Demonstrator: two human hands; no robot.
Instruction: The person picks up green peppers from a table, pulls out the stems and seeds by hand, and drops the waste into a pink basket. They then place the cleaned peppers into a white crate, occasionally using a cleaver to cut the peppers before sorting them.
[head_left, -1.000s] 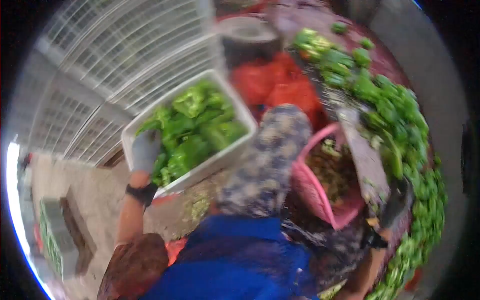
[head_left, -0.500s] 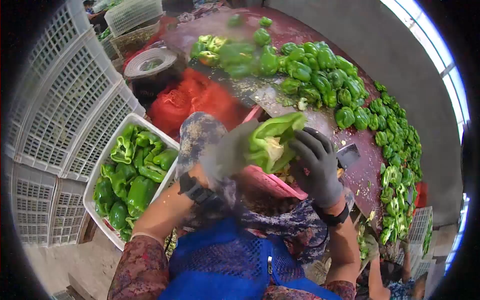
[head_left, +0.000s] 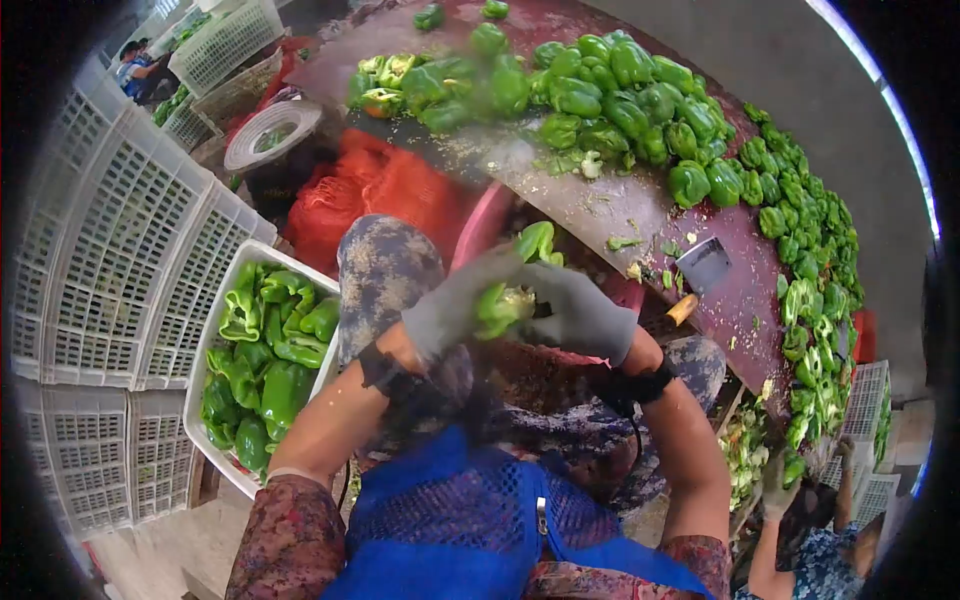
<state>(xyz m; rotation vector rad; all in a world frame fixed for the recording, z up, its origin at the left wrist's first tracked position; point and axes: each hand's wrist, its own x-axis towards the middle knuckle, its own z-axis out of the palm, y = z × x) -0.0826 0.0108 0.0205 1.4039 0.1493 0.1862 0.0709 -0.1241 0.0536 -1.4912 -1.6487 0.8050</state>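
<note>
Two gloved hands, left hand (head_left: 458, 305) and right hand (head_left: 585, 312), hold one opened green pepper (head_left: 535, 242) above the pink basket (head_left: 482, 222).
Fingers of both are curled, so each grip is closed on the pepper; its upper piece points up toward the surface (head_left: 650, 205), but gloves hide the middle, and I cannot tell the full long axis. The wide blade (head_left: 704, 265) lies on the surface, its handle toward the person.
</note>
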